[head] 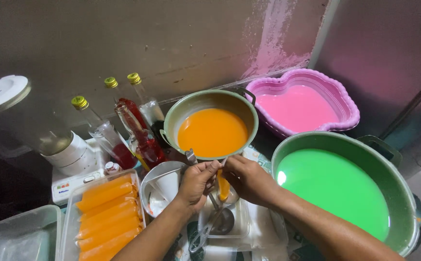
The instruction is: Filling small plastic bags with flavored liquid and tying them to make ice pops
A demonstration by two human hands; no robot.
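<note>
We held a thin bag (223,187) of orange drink between our two hands. Our left hand (197,181) pinched the top of the bag with its fingers (209,167) closed tight. Our right hand (249,180) pinched the same top from the other side, fingers closed on it too. We think both hands held the top high so the drink stayed down in the bag and did not spill.

The bag hung straight down from our fingertips. Right under it sat a clear tray (242,220) with a ladle (221,220) lying in it, most likely there to catch drips. A metal handle (190,156) stuck up just behind our left fingers.

Just past our fingers stood a pot (171,126) of orange drink, kept close, we guess, for easy filling. To the right of our right hand was a big pot (403,193) of green drink. Farther past it sat a pink tub (345,99) of pink drink.

To the left of our left hand was a metal bowl (148,181) with a white funnel (168,184) in it. Next to that lay a box (70,212) of filled orange bags (108,212), side by side. Bottles (142,137) stood behind them.

Both arms reached in from below, with the wrists bent in toward each other and the hands nearly touching.
</note>
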